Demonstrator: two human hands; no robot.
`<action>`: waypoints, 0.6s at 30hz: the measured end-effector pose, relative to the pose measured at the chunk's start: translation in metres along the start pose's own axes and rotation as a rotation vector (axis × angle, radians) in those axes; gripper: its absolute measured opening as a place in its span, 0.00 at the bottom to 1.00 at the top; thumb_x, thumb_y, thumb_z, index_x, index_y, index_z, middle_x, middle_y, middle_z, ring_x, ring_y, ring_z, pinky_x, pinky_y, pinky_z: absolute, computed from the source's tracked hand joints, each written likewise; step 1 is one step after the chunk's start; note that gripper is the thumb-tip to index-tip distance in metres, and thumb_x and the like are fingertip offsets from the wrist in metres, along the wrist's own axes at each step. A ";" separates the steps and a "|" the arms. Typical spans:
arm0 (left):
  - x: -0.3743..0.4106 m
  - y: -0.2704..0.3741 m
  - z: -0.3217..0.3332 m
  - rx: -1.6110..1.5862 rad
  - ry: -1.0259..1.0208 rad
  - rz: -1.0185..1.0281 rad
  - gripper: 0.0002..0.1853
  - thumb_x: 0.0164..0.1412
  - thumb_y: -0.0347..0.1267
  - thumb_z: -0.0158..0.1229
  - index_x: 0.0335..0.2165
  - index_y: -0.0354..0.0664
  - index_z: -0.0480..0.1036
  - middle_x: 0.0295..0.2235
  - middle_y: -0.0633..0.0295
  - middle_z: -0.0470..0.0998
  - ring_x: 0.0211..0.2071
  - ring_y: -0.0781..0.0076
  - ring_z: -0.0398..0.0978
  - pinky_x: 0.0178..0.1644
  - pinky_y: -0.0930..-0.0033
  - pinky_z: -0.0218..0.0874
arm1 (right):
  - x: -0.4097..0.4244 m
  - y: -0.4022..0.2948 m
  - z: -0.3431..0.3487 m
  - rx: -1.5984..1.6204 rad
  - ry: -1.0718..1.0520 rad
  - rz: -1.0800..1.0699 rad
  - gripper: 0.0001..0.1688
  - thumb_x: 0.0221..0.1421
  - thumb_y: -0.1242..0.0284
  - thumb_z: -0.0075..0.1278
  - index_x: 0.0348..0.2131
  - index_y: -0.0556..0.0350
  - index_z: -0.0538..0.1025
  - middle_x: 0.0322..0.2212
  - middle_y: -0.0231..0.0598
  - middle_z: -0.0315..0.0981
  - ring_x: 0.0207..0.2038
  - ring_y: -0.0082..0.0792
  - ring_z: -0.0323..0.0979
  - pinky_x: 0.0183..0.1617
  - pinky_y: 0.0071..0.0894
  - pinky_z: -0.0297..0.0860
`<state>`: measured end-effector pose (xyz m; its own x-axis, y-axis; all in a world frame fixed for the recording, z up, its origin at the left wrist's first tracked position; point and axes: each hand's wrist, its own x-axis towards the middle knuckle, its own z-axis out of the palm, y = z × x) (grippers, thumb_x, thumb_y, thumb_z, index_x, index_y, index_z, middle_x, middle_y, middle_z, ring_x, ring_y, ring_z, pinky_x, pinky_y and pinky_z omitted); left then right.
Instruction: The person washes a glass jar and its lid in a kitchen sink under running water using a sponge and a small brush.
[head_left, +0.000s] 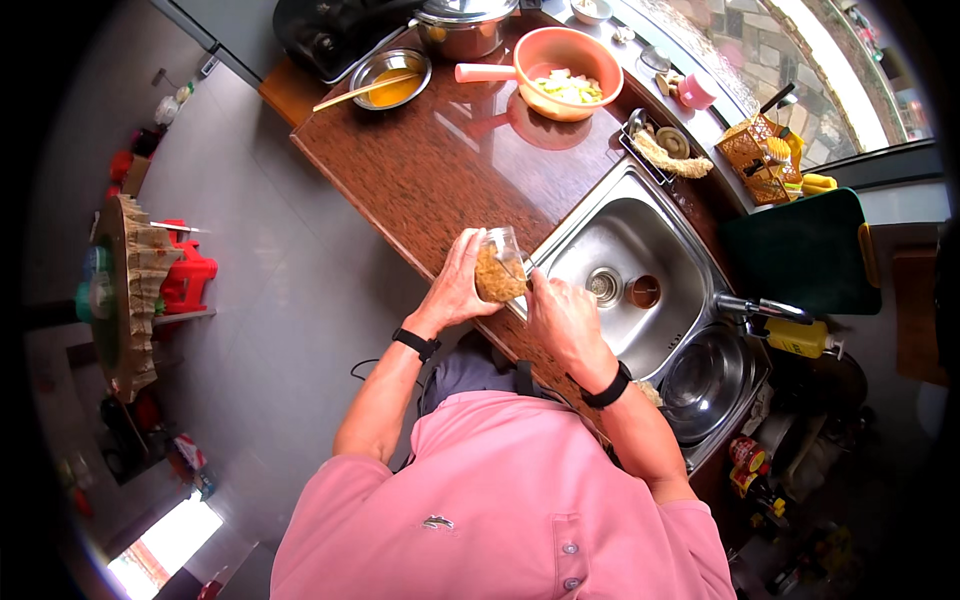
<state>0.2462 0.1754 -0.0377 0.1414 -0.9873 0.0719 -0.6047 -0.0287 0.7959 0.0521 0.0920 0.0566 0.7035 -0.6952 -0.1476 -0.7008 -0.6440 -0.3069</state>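
Note:
My left hand (450, 281) is wrapped around a clear jar (504, 241), held tilted above the front edge of the counter. Golden-brown loose food (499, 276) fills its lower part. My right hand (564, 319) is closed beside the jar, near the sink's rim. From its fingers a thin metal utensil (530, 262) reaches up against the jar; whether its tip is inside cannot be made out. Below the hands, the stainless steel sink (592, 240) has a drain strainer (604, 286) and a small round brown object (643, 291) on its floor.
On the red-brown stone counter (420, 172) stand a steel bowl (367, 71) of yellow liquid with chopsticks (364, 93), a lidded pot (465, 34) and an orange handled colander (570, 56) with cut pale-green pieces. A faucet (765, 307) and a metal basin (705, 375) are at right.

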 end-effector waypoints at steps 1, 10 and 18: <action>0.000 -0.003 0.001 0.000 -0.002 -0.006 0.69 0.33 0.35 0.79 0.69 0.38 0.45 0.67 0.42 0.50 0.70 0.41 0.49 0.74 0.52 0.46 | 0.002 0.001 0.003 0.008 0.039 0.012 0.12 0.61 0.66 0.54 0.36 0.56 0.73 0.23 0.52 0.78 0.26 0.56 0.79 0.28 0.54 0.74; 0.000 -0.005 0.002 0.000 -0.006 -0.017 0.68 0.34 0.36 0.79 0.69 0.38 0.45 0.66 0.43 0.51 0.69 0.42 0.50 0.73 0.53 0.48 | 0.007 0.003 0.015 0.033 0.121 0.027 0.12 0.63 0.66 0.52 0.39 0.56 0.72 0.24 0.52 0.77 0.24 0.58 0.77 0.26 0.55 0.73; 0.003 0.005 0.001 -0.007 -0.014 0.005 0.67 0.34 0.36 0.79 0.68 0.38 0.47 0.65 0.44 0.53 0.68 0.41 0.51 0.72 0.52 0.49 | -0.004 -0.005 0.002 -0.021 0.074 -0.011 0.09 0.61 0.70 0.52 0.38 0.57 0.72 0.24 0.53 0.77 0.24 0.55 0.78 0.26 0.53 0.73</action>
<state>0.2429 0.1725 -0.0340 0.1271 -0.9896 0.0674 -0.5998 -0.0226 0.7999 0.0531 0.0989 0.0573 0.7007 -0.7096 -0.0740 -0.6962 -0.6575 -0.2882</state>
